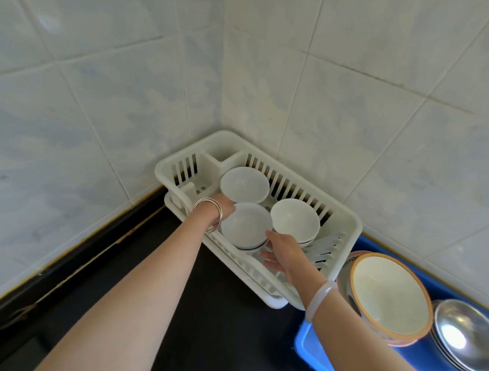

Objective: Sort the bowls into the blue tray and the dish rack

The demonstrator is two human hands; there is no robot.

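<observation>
A white plastic dish rack (348,223) stands in the tiled corner on the black counter. Three white bowls sit in it: one at the back (244,184), one at the right (294,219), and a front one (245,227) on a small stack. My left hand (224,207) grips the front bowl's left rim, mostly hidden behind it. My right hand (282,253) holds its right side, fingers curled underneath. The blue tray (309,348) lies at the lower right with an orange-rimmed bowl (389,296) and steel bowls (468,336) in it.
Tiled walls close off the back and right. The black counter (209,313) stretches out to the left of and in front of the rack. The rack's small divided compartment (222,148) is at its far end.
</observation>
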